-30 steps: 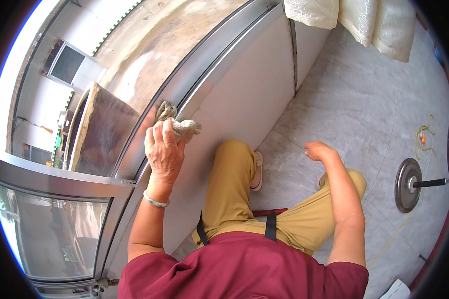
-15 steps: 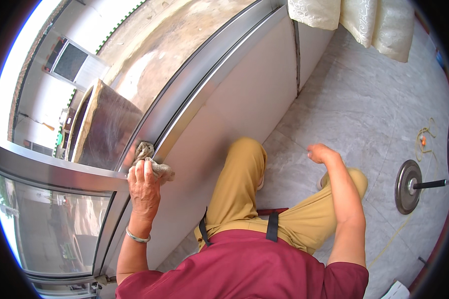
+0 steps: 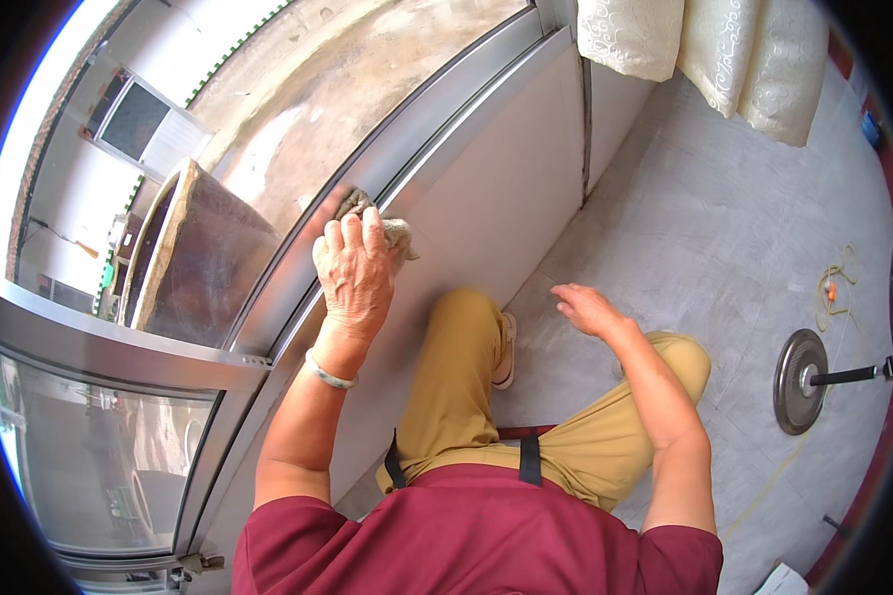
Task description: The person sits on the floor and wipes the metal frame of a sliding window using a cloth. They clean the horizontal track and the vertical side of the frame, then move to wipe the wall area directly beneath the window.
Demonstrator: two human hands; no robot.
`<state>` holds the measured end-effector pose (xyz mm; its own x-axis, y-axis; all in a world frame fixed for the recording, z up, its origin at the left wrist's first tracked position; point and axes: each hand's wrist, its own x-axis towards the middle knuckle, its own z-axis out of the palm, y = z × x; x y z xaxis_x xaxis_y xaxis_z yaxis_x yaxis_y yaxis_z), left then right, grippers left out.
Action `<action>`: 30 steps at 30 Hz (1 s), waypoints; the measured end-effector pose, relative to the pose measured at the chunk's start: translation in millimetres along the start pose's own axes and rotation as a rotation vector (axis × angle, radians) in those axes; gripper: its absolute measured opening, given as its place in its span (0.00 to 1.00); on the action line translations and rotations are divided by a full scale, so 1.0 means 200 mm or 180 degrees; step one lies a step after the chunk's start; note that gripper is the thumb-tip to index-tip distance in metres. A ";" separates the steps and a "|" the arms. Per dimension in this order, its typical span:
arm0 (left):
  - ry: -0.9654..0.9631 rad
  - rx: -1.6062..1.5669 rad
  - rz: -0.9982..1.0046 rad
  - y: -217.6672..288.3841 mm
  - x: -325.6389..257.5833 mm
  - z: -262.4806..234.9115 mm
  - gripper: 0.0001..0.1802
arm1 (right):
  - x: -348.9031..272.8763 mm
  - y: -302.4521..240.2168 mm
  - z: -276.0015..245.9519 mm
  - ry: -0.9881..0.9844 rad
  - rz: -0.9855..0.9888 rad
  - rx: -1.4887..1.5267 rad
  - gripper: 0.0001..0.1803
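Note:
A crumpled grey-beige cloth (image 3: 398,238) is bunched under the closed fingers of my left hand (image 3: 353,275). That hand presses it onto the silver metal window frame (image 3: 377,159), along the sill between the glass and the white panel below. A pale bangle sits on my left wrist. My right hand (image 3: 589,309) hangs over the floor in front of my right knee, its fingers loosely stretched out and holding nothing. Part of the cloth is hidden behind my left fingers.
Beneath the frame runs a white wall panel (image 3: 496,149). A cream curtain (image 3: 630,38) hangs at the upper right. On the grey tiled floor (image 3: 695,208), a round metal weight plate on a bar (image 3: 800,382) stands at the right near a yellow cord (image 3: 823,297).
My left hand has slid the cloth up and to the right along the frame, away from the corner. My right hand has moved slightly left, its fingers now more stretched out.

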<state>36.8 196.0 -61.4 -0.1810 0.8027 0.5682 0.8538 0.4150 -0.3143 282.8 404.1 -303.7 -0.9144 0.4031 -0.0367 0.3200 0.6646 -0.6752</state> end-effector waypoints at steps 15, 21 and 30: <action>0.0846 -0.1083 -0.0147 -0.20 -0.38 -0.37 0.28 | 0.61 -1.48 -0.09 0.2829 -0.2218 -0.0424 0.21; 0.2239 0.0428 -0.0813 -0.47 -0.69 -0.51 0.30 | 0.69 -1.49 -0.14 0.2900 -0.2714 -0.0482 0.10; 0.1620 0.1453 -0.1003 -0.50 -0.75 -0.37 0.32 | 0.81 -1.32 -0.34 0.2763 -0.3085 -0.0577 0.07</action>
<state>14.7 1.5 -59.3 -0.0409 0.3655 0.9299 0.4917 0.8176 -0.2997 66.5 336.7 -82.2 -0.3562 -0.0568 0.9327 -0.2815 0.9583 -0.0492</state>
